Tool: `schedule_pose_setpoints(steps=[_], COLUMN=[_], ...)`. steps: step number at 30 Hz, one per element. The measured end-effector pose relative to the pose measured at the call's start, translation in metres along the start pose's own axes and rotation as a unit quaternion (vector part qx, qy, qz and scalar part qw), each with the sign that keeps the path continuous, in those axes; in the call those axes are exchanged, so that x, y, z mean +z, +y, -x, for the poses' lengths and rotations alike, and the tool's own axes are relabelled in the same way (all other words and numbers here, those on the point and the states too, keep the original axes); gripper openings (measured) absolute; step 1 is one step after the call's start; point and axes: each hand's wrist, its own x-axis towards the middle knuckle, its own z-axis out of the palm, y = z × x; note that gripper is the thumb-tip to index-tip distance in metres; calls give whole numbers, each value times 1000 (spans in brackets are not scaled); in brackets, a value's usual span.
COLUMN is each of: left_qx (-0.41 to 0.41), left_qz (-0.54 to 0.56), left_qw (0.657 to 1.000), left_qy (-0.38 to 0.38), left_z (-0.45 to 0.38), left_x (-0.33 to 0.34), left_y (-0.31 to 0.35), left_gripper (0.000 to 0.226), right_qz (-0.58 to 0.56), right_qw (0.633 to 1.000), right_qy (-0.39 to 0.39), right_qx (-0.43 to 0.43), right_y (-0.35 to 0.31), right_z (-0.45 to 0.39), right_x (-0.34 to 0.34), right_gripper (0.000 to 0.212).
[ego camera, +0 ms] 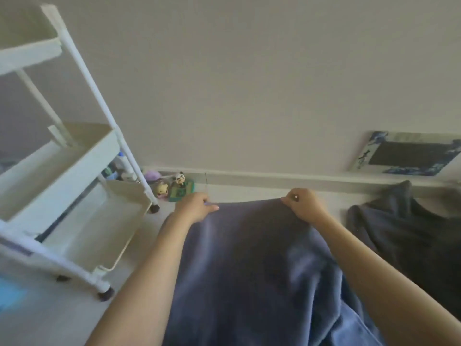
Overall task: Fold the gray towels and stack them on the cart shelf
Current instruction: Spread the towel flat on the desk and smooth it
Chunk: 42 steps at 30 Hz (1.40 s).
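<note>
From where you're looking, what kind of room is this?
Probably a room in a home, perhaps a bedroom. A white rolling cart stands on the floor, small toy figures sit along the baseboard, and both hands hold a gray towel.

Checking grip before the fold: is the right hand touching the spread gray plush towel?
Touching. The head view shows the right hand pinching the far edge of the spread gray plush towel, fingers curled on the fabric.

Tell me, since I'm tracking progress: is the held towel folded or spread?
Spread: both hands, left and right, pinch the towel's far edge, stretched flat.
</note>
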Motion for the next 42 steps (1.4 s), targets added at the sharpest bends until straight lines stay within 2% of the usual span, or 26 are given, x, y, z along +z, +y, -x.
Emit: schedule_pose_setpoints(steps=[5, 10, 13, 15, 17, 19, 21, 22, 25, 27, 29, 32, 36, 39, 42], left_qx=[-2, 9, -5, -23, -66, -101, -89, -79, -75, -100, -96, -27, -16, 1, -12], left_qz=[-41, 81, 79, 18, -37, -75, -116, -132, -153, -150, -125, -92, -143, -153, -159], left_qw=[996, 976, 979, 987, 993, 992, 989, 988, 985, 983, 986, 993, 987, 985, 984], left_qy=[79, 204, 190, 159, 90, 11, -22, -20, 19, 37, 62, 75, 67, 83, 78], left_z=[-30, -34, -24, -15, -12, -12, -14, -14, -18, -23, -22, -3, 17, 10, -3], left_x=[58, 77, 104, 125, 146, 158, 167, 169, 168, 163, 162, 168, 181, 177, 168], left_y=[-11, -3, -8, -20, -39, -56, -70, -76, -86, -85, -75, -64, -88, -106, -115], left_gripper=[15, 16, 28, 38, 52, 66, 72, 73, 70, 68, 67, 74, 70, 65, 67], right_qz=[104, 223, 239, 233, 254, 280, 313, 323, 335, 338, 348, 339, 359, 378, 351], right_qw=[993, 970, 963, 959, 950, 940, 927, 923, 916, 913, 912, 926, 914, 908, 913], right_qy=[43, 94, 72, -18, -127, -175, -183, -187, -198, -204, -187, -127, -166, -159, -179], right_qx=[40, 21, -98, -157, -134, -92, -95, -96, -97, -101, -111, -110, -93, -89, -106], right_y=[21, 26, 25, 24, 31, 50, 64, 66, 58, 47, 31, 9, 3, 3, -10], right_z=[-26, -31, -15, 1, 10, 12, 6, 2, -16, -29, -30, -2, 38, 33, 22], right_x=[41, 64, 100, 126, 149, 159, 163, 165, 169, 173, 174, 180, 204, 221, 225], right_gripper=[22, 24, 35, 53, 59, 71, 89, 90, 67, 62, 61, 61, 68, 70, 67])
